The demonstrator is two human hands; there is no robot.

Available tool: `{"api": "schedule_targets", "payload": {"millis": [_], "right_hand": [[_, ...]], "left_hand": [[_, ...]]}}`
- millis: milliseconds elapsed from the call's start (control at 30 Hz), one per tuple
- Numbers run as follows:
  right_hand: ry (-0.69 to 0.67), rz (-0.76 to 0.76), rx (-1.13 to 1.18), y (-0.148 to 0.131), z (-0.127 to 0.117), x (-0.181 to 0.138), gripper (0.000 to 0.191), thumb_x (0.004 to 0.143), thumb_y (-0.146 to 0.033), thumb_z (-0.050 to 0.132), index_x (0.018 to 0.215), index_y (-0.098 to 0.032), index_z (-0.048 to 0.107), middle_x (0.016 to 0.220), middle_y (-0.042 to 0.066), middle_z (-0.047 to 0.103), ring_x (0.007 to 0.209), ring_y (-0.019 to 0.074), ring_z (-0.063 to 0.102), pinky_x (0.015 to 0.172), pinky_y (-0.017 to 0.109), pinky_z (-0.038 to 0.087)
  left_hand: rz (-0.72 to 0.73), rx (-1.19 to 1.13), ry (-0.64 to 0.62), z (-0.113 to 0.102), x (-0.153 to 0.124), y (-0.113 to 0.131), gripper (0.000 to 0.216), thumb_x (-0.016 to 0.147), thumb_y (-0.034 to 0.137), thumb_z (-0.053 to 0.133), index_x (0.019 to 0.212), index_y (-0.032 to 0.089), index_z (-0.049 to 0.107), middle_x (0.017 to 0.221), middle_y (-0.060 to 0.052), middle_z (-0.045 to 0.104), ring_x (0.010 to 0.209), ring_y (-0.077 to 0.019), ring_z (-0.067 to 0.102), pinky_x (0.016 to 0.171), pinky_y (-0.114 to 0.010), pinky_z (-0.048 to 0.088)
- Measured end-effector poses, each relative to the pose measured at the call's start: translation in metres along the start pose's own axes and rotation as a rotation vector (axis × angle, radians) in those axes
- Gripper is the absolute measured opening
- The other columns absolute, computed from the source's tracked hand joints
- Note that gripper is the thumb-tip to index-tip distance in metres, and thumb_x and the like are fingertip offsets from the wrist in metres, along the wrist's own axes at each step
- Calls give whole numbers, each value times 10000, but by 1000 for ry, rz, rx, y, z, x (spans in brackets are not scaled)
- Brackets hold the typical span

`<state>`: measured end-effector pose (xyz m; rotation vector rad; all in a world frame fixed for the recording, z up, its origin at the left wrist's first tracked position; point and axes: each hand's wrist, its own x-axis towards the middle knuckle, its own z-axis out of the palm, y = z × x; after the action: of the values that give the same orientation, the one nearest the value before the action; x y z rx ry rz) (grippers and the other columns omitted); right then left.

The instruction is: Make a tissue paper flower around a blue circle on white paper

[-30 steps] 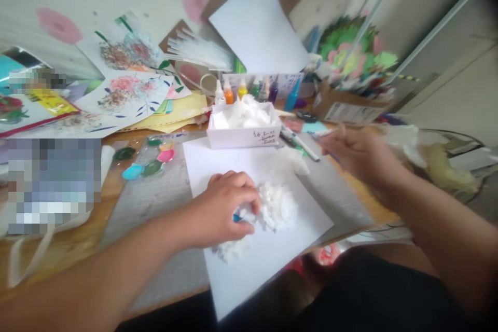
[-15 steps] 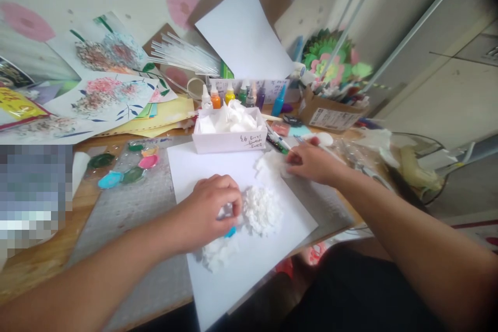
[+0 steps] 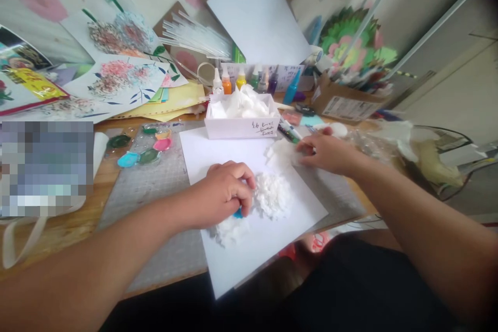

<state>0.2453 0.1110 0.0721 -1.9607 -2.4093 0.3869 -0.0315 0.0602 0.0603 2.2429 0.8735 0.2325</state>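
My left hand [image 3: 230, 189] is closed above the white paper sheet [image 3: 268, 254], its fingers curled down. A small blue bit [image 3: 238, 213] shows under the fingertips; what it belongs to is hidden. Just below lies a ruffled white tissue clump [image 3: 230, 232], partly covered by the hand. A fuller, round white tissue flower [image 3: 272, 195] sits to the right of my fingers. My right hand [image 3: 324, 151] is at the sheet's far right, fingers bent together beside a flat white tissue piece [image 3: 280, 152]. What those fingers hold, if anything, is blurred.
Behind the sheet stands a white box [image 3: 241, 128] heaped with tissue, backed by several paint bottles [image 3: 226, 83]. Paint dishes [image 3: 128, 159] lie on the grey cutting mat [image 3: 148, 207] at left. A cardboard box [image 3: 350, 104] with pens stands at right. Floral pictures [image 3: 128, 83] lean on the wall.
The camera view has shifted, so the scene sits higher and further right. Both hands stay at nearly the same places over the table.
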Motion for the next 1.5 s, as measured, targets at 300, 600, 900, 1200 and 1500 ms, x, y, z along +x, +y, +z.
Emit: {"api": "schedule_targets", "payload": {"millis": [300,600,900,1200,1500], "right_hand": [[-25,-44,21,1,1,-1,53,706,-180,556,659,-194,577,690,16,617,638,145,541,557,262,373],[-4,-39,12,12,7,6,81,700,-270,619,728,-195,608,749,34,627,679,171,552,591,287,392],[-23,-141,112,5,-6,-10,108,760,-275,565,683,-201,552,681,8,545,624,142,491,562,270,378],[-161,-501,298,-91,3,-55,61,779,-168,538,723,-184,553,810,13,514,685,124,489,617,255,387],[33,-461,186,-107,28,-48,90,793,-236,567,786,-172,632,836,38,548,675,147,526,609,282,390]], "left_hand": [[54,67,40,0,-1,-4,338,749,8,450,727,243,693,1002,-9,526,976,-171,476,935,-393,324],[28,95,35,-4,-2,-1,329,761,20,410,753,221,670,994,-11,528,962,-166,477,907,-351,362],[29,95,39,-4,-2,-3,289,782,49,415,776,208,657,997,-21,533,959,-169,490,874,-327,394],[76,129,42,-7,-3,-6,93,774,169,553,791,190,642,1009,-27,527,968,-179,491,873,-301,392],[61,101,12,-9,-3,-9,75,757,198,582,817,190,625,1028,-26,522,997,-178,492,866,-285,400]]}}
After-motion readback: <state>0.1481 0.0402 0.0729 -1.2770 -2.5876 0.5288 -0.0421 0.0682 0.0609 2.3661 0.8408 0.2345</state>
